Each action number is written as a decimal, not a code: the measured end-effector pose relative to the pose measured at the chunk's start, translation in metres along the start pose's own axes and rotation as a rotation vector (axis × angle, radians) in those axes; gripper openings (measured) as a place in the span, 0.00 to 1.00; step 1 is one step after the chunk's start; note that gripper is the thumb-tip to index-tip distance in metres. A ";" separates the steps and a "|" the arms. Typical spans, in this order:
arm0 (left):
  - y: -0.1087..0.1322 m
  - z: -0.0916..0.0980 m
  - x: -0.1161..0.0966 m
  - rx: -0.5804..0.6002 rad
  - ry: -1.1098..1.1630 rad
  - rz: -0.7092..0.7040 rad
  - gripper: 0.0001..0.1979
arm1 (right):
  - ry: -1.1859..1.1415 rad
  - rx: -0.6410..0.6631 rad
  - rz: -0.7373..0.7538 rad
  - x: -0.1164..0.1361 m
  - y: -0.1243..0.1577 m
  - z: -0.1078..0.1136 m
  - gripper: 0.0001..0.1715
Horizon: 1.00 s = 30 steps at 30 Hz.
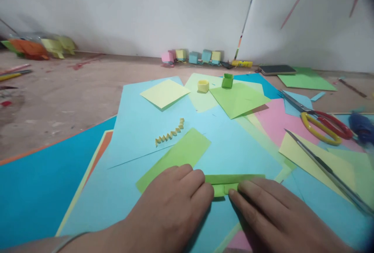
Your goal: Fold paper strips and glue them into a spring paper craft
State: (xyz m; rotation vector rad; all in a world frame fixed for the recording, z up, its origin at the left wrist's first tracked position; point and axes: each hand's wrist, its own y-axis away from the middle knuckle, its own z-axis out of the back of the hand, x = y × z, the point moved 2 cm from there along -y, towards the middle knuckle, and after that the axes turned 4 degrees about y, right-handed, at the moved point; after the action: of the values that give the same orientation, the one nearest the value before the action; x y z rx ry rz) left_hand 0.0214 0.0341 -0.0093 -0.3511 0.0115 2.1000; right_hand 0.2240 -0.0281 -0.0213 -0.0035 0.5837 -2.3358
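Note:
A narrow folded strip of green paper (pixel 233 178) lies across the light blue sheets in front of me, with a small folded flap along its near side. My left hand (pixel 178 200) is closed over the strip's left part, fingers curled and knuckles up. On its right part, my right hand (pixel 274 210) presses the paper with thumb and fingertips close together. Just beyond my left hand rests a flat green paper rectangle (pixel 178 157). Farther off is a yellow zigzag-folded strip (pixel 170 134). My palms hide some of the folded paper.
Red-and-yellow-handled scissors (pixel 321 126) and an open metal blade (pixel 327 169) lie at right. Small yellow (pixel 203 86) and green paper boxes (pixel 227 81) stand at the back. Paper cubes (pixel 193 57), a glue stick (pixel 242 63) and a dark phone-like slab (pixel 277 69) line the wall.

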 end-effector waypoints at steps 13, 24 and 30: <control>-0.002 -0.002 -0.001 -0.065 0.077 0.126 0.10 | -0.022 -0.020 0.027 0.001 -0.005 -0.003 0.15; -0.004 -0.001 0.001 0.013 0.067 0.117 0.10 | 0.001 0.005 0.052 0.000 -0.009 -0.005 0.16; -0.001 -0.005 0.001 0.047 0.048 0.151 0.08 | 0.013 0.028 0.094 0.000 -0.014 -0.005 0.17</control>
State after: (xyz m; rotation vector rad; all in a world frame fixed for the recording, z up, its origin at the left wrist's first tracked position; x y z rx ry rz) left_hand 0.0229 0.0345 -0.0143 -0.3821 0.1189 2.2357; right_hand 0.2141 -0.0175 -0.0203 0.0506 0.5460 -2.2538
